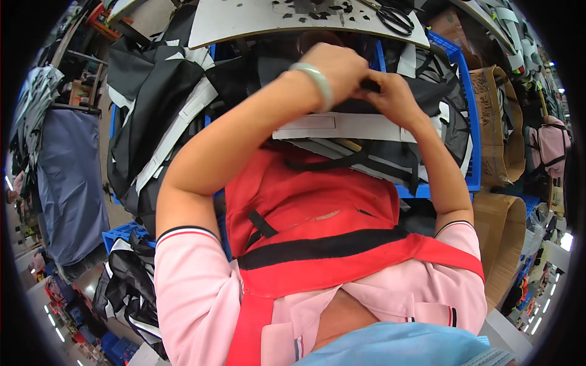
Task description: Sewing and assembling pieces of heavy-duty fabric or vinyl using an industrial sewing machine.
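My left hand (339, 68), with a pale green bangle on its wrist, is closed over black fabric (421, 91), its fingertips mostly hidden. Close against it, my right hand (394, 100) pinches a dark edge of the same fabric between thumb and fingers. Below both hands runs a white strip (329, 126) beside the black fabric. Under that, several dark pieces with a loose black strap (329, 162) lie over the basket by my red apron (311, 201).
A white work table (244, 27) with black scraps and black-handled scissors (395, 20) is in front. A blue plastic basket (473, 134) holds fabric pieces. Black and white pieces (146, 110) drape at left. Cardboard boxes (488, 122) stand at right; a blue-grey cloth (70, 183) hangs far left.
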Available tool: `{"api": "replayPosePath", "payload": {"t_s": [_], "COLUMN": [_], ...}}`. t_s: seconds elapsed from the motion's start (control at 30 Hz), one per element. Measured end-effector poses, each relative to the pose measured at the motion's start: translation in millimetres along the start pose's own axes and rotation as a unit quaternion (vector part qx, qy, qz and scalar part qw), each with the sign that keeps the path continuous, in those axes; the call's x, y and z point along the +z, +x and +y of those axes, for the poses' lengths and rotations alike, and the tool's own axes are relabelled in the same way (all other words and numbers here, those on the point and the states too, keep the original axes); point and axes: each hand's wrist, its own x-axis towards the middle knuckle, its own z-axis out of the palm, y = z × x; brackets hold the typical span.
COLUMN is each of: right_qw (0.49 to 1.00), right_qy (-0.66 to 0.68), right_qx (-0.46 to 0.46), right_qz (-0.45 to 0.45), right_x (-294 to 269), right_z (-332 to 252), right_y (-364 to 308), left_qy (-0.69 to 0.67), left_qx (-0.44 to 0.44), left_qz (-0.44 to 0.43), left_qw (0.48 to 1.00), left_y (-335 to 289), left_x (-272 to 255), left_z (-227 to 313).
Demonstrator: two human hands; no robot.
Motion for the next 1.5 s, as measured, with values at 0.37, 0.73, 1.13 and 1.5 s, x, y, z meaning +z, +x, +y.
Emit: {"api": "replayPosePath", "payload": {"t_s": [0.37,0.73,1.13,1.5], "right_qw": [0.979,0.98,0.982,0.981], "right_qy": [0.092,0.133,0.137,0.151], "right_qx": [-0.07,0.019,0.049,0.001], "right_qz": [0.169,0.148,0.12,0.125], "right_x": [-5.2,-60.8,-64.8,-58.9], "right_z": [7.8,68.9,74.6,86.5], "right_y": [49.2,133.4,181.0,184.5], "left_qy": [-0.58,-0.667,-0.678,-0.722], "left_qx": [-0.241,-0.281,-0.329,-0.312], "left_qz": [0.139,0.104,0.121,0.109], "left_qw": [0.766,0.683,0.646,0.608], "left_y": [-13.4,27.5,39.3,41.0], "left_x": [12.3,12.0,13.4,28.3], "left_z": [-77.1,-99.7,-131.1,-137.8]}}
